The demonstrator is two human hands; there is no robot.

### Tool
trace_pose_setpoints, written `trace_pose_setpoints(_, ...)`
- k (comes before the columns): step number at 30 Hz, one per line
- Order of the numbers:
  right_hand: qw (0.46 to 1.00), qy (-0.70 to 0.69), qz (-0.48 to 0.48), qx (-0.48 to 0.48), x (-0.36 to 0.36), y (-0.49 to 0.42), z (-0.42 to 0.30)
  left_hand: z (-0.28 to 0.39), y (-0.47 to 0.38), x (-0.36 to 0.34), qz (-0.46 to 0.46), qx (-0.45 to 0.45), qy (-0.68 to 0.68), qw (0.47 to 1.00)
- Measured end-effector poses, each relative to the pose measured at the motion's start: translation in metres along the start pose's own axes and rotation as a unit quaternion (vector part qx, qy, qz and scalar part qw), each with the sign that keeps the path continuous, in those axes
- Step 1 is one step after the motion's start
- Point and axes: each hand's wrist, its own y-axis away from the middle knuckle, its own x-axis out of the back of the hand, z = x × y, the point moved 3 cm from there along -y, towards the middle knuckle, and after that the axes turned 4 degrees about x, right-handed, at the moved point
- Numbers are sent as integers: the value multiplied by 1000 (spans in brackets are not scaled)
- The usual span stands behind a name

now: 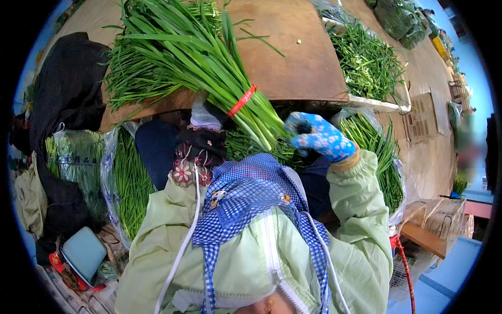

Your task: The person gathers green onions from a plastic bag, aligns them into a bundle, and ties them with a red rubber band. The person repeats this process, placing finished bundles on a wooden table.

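A large bunch of leafy greens, apparently garlic chives (208, 66), slants across the table's front edge with its pale cut ends towards me. A red band (242, 101) with writing circles its stalks. My left hand (204, 112), in a greyish glove, grips the bunch from the left and below; the stalks hide most of its fingers. My right hand (319, 135), in a blue floral glove, is at the right side of the cut ends. Its thumb and fingertips curl towards each other against the outermost stalks; whether they pinch one is unclear. A blue checked apron (255, 184) covers my lap.
More loose greens lie under the bunch on the wooden tabletop (290, 70). A white foam box (376, 103) of trimmings stands at the right. Plastic bags of greens flank me on the left (133, 184) and right (386, 168). A wire basket (435, 216) stands farther right.
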Motion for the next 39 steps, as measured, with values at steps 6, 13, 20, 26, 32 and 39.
trace_pose_setpoints(6,949,294,-64,94,54,63,-20,36,-6,32,112,-72,23,991)
trace_pose_setpoints(13,791,316,521,45,272,177,-81,52,-11,40,-11,-54,56,997)
trace_pose_setpoints(20,852,414,246,206,37,-53,-31,56,16,30,-155,-8,128,979)
trace_pose_setpoints(26,954,224,138,143,-37,-132,4,41,46,4,20,81,21,996)
trace_pose_setpoints(32,966,173,132,136,-61,-159,17,23,67,-4,-69,-34,-138,987)
trace_pose_setpoints(39,751,485,269,359,-54,-147,-44,10,69,19,-99,-15,-148,984)
